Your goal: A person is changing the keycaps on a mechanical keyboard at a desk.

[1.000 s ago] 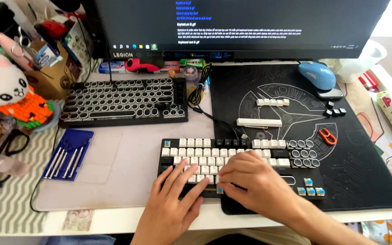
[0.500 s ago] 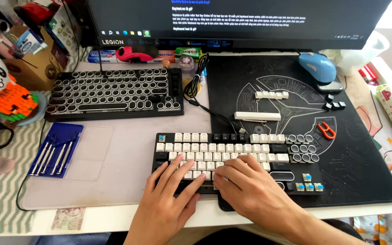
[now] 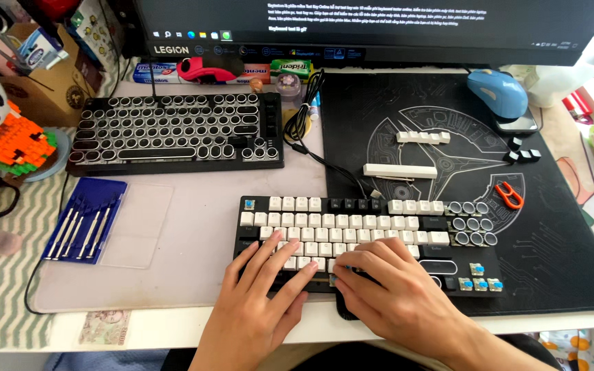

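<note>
— White caps on a black frame, that keyboard (image 3: 369, 237) at six o'clock on the desk, its right half lying on the black mat (image 3: 558, 233). Both hands are on it.

— How do the hands sit?

— Left hand (image 3: 259, 299) lies flat on the bottom rows, fingers spread, holding nothing. Right hand (image 3: 393, 292) is just beside it at three o'clock, fingers curled down onto the lowest row, also holding nothing. I cannot tell which keys are pressed.

— Is the board complete?

— No. Round bare sockets show at its right end, and a few blue switches (image 3: 479, 278) stand uncapped at the lower right corner.

— And the loose parts?

— At twelve o'clock from the board, on the mat, lies a long white bar cap (image 3: 400, 170). Above that, a short row of white caps (image 3: 423, 137). A few black caps (image 3: 522, 152) sit at two o'clock, and an orange puller (image 3: 510, 195) lies just right of the board's top edge.

— What else?

— A second keyboard (image 3: 177, 132), black with round keys, at ten o'clock, well apart from the hands. A blue screwdriver case (image 3: 85, 220) at nine o'clock. A blue mouse (image 3: 496, 93) at one o'clock on the mat's far edge, near a monitor (image 3: 372, 24) that spans the back. A black cable (image 3: 304, 124) coils between the two keyboards.
</note>
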